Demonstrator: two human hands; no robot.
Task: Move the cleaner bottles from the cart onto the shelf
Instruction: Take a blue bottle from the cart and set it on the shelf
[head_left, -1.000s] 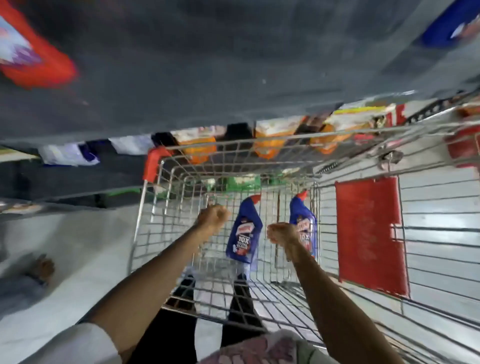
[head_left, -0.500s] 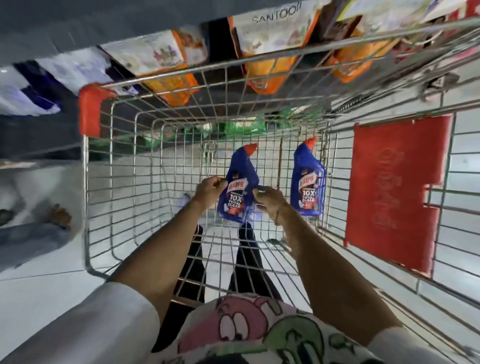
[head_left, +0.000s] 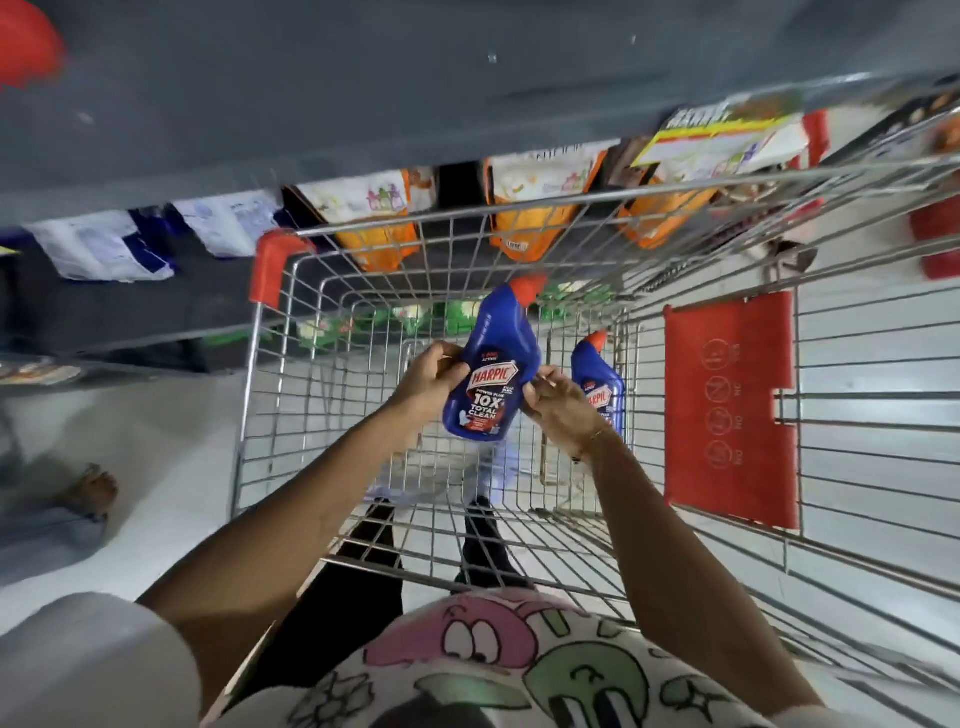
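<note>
A blue cleaner bottle (head_left: 493, 369) with a red cap and a red-and-white label is lifted above the floor of the wire cart (head_left: 291, 395). My left hand (head_left: 434, 376) grips its left side and my right hand (head_left: 556, 402) holds its right side. A second blue bottle (head_left: 597, 379) of the same kind stands deeper in the cart at the right, partly hidden behind my right hand. The grey shelf (head_left: 363, 104) runs across the top of the view, just beyond the cart.
Orange and white pouches (head_left: 530, 208) and white packs (head_left: 98, 244) hang or stand below the grey shelf. A red plastic flap (head_left: 727, 410) lies on the cart's right side. Another person's bare foot (head_left: 91, 491) is on the white floor at the left.
Both hands closed on the left bottle and raised it off the cart floor. The view also tipped up, bringing the grey shelf back in.
</note>
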